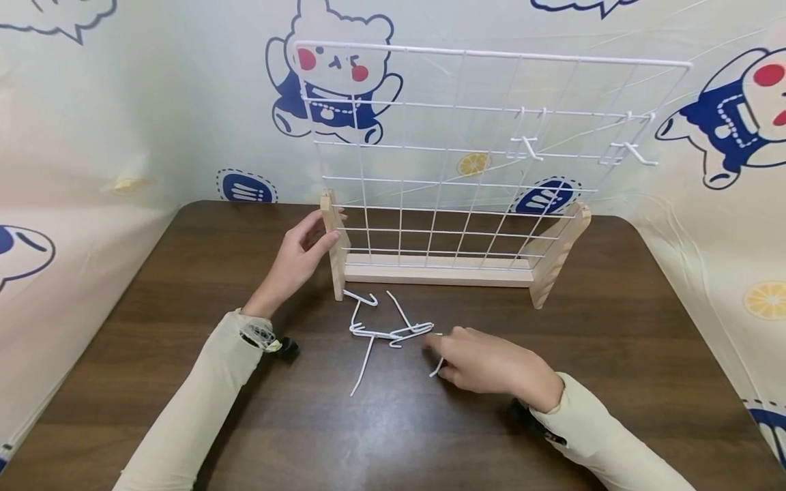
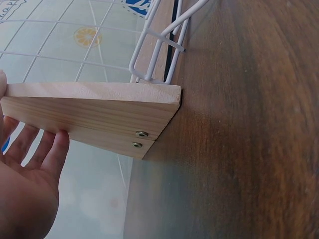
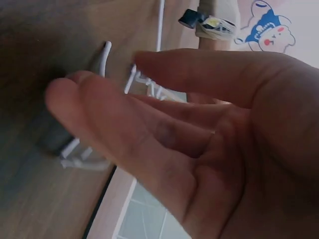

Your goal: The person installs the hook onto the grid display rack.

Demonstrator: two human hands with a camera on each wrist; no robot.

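Note:
A white wire grid rack (image 1: 439, 184) stands on the table between wooden end pieces. My left hand (image 1: 295, 258) grips the left wooden end piece (image 1: 336, 256), thumb at the front edge and fingers behind. In the left wrist view, fingertips touch its outer face near two screws (image 2: 141, 134). Several white wire hooks (image 1: 374, 334) lie tangled in front of the rack. Over another hook (image 1: 437, 369) at their right is my right hand (image 1: 491, 361), which partly hides it. The right wrist view shows the thumb apart from the bent fingers, with that hook (image 3: 105, 52) behind them.
Two white hooks hang on the grid's right half, one nearer the middle (image 1: 527, 146) and one by the right edge (image 1: 632, 151). A wooden base bar (image 1: 439, 273) joins the end pieces. Patterned cloth (image 1: 184, 102) surrounds the brown table (image 1: 393, 436).

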